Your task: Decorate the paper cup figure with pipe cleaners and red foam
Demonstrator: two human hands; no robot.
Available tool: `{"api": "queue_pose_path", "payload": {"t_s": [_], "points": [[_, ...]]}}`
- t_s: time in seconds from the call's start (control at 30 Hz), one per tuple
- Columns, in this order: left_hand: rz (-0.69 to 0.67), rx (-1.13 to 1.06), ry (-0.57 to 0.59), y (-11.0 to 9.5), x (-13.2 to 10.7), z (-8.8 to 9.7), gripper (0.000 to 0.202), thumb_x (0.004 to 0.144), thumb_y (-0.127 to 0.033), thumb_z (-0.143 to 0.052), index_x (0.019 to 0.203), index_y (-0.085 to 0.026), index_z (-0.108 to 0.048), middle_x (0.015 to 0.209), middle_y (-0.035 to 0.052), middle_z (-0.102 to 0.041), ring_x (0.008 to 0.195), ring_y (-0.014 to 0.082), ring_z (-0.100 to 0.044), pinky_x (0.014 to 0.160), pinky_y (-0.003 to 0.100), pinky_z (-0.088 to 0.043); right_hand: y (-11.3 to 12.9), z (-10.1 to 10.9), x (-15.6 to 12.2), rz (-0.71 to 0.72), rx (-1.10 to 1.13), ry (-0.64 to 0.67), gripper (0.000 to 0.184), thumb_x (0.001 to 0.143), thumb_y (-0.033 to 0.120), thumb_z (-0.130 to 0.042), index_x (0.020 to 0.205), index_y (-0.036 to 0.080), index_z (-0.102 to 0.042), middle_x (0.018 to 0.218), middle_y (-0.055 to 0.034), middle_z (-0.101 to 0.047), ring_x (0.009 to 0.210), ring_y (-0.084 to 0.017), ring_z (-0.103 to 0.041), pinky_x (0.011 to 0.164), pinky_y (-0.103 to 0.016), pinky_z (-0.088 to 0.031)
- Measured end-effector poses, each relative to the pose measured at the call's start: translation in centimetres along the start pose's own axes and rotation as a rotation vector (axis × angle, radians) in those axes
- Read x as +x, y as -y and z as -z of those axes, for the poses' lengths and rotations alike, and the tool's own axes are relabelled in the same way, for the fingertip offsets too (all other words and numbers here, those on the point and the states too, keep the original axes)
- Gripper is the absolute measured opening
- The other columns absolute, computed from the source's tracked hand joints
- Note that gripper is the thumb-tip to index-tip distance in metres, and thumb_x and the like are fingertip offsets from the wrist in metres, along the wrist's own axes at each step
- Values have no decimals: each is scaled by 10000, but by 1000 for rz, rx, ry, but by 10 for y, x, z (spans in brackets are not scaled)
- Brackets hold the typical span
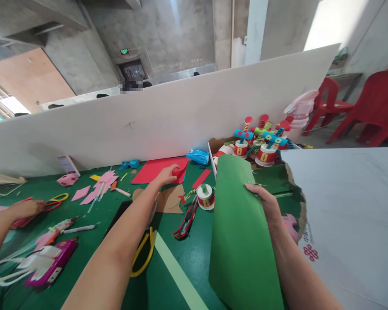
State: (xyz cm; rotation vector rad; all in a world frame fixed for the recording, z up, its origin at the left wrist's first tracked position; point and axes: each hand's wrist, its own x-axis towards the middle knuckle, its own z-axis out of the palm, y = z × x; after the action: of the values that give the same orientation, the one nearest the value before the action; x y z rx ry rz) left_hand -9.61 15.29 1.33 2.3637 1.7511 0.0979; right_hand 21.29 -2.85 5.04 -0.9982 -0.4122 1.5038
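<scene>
My left hand (168, 175) reaches over a stack of red paper (151, 168), its fingers closed on a lifted, curling part of the top sheet near the right side. My right hand (265, 199) grips a large green sheet of paper (241, 232) by its right edge, thumb in front, holding it up and slightly bent. Between the hands lie a red utility knife (186, 219) and a paper-cup figure (205, 196) with folded green strips. Yellow-handled scissors (142, 254) lie partly hidden below my left forearm, beside a pale green strip (177, 271).
A cardboard box (297, 193) at right contains several paper-cup figures (267, 153). A white partition (142, 125) bounds the green table. At left, another person's hand (29, 211) is near red-and-yellow scissors (55, 202); pink paper scraps (100, 187) and a purple power strip (53, 262) lie nearby.
</scene>
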Motion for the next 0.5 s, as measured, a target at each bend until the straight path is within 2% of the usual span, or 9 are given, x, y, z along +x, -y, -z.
{"api": "queue_pose_path", "payload": {"t_s": [0.07, 0.13, 0.2, 0.3, 0.37, 0.5], "points": [[-49, -70, -4, 3, -3, 1, 511, 708, -145, -528, 1214, -194, -585, 970, 41, -695, 708, 134, -592, 610, 203, -453, 0, 0, 0, -27, 4, -6, 104, 559, 280, -745, 616, 232, -672, 506, -12, -671, 478, -217, -633, 443, -306, -525], [-73, -118, 34, 5, -3, 1, 413, 709, -180, -553, 1111, -186, -652, 1035, 52, -687, 728, 139, -596, 594, 200, -460, 0, -1, -1, -28, 8, -1, 108, 560, 283, -747, 612, 229, -669, 511, -17, -672, 473, -214, -630, 444, -305, -525], [-49, -130, 100, 6, -1, 1, 324, 716, -252, -585, 1006, -164, -701, 974, 52, -696, 708, 142, -600, 568, 199, -456, 0, -1, -1, -19, 8, 4, 111, 563, 286, -749, 608, 225, -668, 516, -22, -672, 468, -209, -628, 449, -305, -529], [-10, -113, 169, 5, 4, 1, 316, 691, -360, -652, 903, -141, -733, 804, 45, -699, 650, 143, -602, 551, 204, -442, 0, -2, -1, -11, 5, 1, 113, 562, 285, -753, 601, 223, -668, 516, -22, -671, 455, -202, -620, 449, -303, -529], [4, -72, 171, 3, 7, 0, 320, 664, -392, -686, 852, -139, -742, 744, 43, -697, 630, 145, -601, 549, 210, -432, 1, -2, -1, -13, 7, -8, 113, 554, 280, -756, 591, 223, -665, 511, -18, -670, 443, -196, -611, 443, -300, -526], [14, -15, 141, 1, 8, -1, 305, 670, -382, -680, 853, -149, -748, 744, 39, -706, 634, 152, -608, 559, 221, -425, 1, -2, -2, -32, 15, -27, 103, 551, 272, -749, 594, 222, -671, 516, -9, -676, 446, -192, -611, 444, -296, -527]]}}
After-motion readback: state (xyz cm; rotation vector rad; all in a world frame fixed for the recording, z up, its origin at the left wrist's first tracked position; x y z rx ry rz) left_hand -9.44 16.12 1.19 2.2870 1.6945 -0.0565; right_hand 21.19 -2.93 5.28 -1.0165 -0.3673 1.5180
